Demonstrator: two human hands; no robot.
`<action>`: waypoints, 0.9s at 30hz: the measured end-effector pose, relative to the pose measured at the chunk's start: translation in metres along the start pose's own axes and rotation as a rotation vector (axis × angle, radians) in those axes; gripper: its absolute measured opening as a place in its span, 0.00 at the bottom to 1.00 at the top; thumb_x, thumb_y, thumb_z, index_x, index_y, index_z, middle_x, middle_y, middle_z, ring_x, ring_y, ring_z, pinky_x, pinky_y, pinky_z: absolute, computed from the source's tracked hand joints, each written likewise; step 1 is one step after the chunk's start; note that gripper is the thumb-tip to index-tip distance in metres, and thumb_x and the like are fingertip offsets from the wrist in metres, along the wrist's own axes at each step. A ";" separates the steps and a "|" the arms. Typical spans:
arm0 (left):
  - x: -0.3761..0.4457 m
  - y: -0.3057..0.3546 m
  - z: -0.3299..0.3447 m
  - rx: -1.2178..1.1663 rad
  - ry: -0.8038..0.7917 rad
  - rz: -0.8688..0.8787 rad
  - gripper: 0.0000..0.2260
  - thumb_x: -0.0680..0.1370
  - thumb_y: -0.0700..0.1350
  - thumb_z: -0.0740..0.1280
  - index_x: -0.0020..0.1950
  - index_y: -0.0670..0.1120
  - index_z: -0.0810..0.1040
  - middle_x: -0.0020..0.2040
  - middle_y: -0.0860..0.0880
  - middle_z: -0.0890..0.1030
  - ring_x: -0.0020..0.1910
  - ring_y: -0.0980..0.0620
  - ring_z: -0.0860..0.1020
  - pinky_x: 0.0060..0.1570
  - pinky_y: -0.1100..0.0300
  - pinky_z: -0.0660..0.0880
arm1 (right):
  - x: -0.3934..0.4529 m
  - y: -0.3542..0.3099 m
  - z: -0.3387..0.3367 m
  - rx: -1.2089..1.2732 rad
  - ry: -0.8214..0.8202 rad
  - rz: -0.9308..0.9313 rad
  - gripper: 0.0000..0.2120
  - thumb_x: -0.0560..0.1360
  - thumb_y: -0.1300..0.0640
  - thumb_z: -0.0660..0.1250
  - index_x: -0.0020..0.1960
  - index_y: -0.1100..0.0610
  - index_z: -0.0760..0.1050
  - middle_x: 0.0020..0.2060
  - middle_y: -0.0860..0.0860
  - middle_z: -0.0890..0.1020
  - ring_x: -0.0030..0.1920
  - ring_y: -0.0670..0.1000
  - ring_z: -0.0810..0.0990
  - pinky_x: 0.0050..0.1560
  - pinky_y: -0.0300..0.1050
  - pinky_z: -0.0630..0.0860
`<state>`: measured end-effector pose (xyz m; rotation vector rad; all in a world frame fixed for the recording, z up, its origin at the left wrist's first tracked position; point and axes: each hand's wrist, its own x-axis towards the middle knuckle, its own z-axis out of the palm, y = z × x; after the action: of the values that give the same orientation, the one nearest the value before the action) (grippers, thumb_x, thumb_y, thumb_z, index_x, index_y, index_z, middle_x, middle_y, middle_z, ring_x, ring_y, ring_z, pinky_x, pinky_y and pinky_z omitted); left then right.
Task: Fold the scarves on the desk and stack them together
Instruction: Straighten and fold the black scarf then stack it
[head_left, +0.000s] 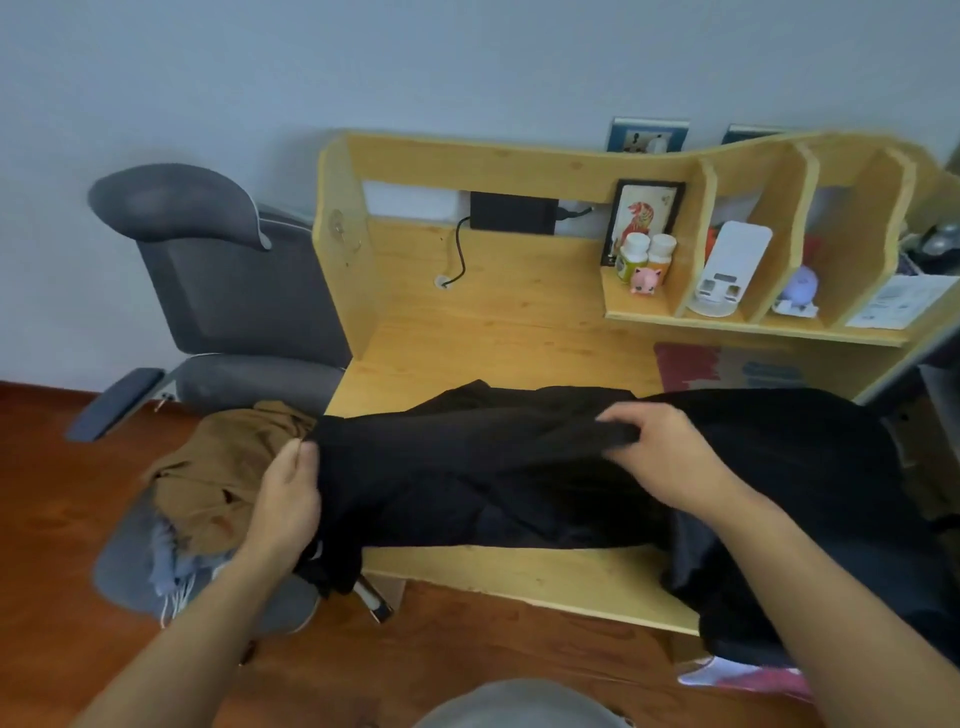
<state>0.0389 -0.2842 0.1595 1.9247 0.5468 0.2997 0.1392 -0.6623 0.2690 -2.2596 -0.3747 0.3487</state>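
Note:
A large black scarf (467, 478) lies spread across the front of the wooden desk (493, 343), its right end hanging over the desk's edge. My left hand (288, 493) pinches the scarf's left end at the desk's left corner. My right hand (654, 447) grips a bunched fold of the same scarf near the middle, lifted slightly off the desk. A brown scarf (223, 467) lies crumpled on the chair seat to the left, over a grey-blue fringed scarf (166, 551).
A grey office chair (223, 280) stands left of the desk. Desk shelves at the back right hold bottles (644, 254), a framed picture (644, 218), a white device (727, 270) and papers. A cable (460, 254) runs down the back panel. Red-brown wooden floor lies below.

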 end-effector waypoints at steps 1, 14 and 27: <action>-0.003 0.005 -0.006 0.168 -0.174 0.120 0.22 0.80 0.69 0.55 0.48 0.51 0.74 0.42 0.50 0.78 0.42 0.57 0.78 0.45 0.49 0.74 | 0.000 0.002 -0.001 -0.042 -0.177 -0.007 0.05 0.73 0.55 0.77 0.48 0.49 0.84 0.44 0.46 0.86 0.47 0.44 0.83 0.50 0.41 0.80; 0.100 0.053 -0.029 0.133 -0.140 -0.594 0.19 0.85 0.38 0.52 0.52 0.41 0.83 0.44 0.39 0.84 0.50 0.36 0.82 0.59 0.40 0.78 | 0.079 0.052 -0.018 -0.531 -0.186 0.516 0.15 0.80 0.71 0.57 0.63 0.69 0.76 0.60 0.63 0.80 0.61 0.62 0.80 0.59 0.53 0.77; 0.162 0.395 -0.079 -0.979 0.128 0.545 0.10 0.80 0.47 0.70 0.55 0.44 0.85 0.53 0.47 0.86 0.54 0.48 0.84 0.58 0.57 0.80 | 0.062 -0.090 -0.159 0.200 1.268 -0.001 0.30 0.72 0.72 0.55 0.69 0.52 0.74 0.62 0.56 0.81 0.63 0.58 0.76 0.60 0.35 0.65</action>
<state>0.2370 -0.2712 0.5459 1.0536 -0.0882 0.8621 0.2399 -0.6894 0.4313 -1.8443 0.3171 -0.9812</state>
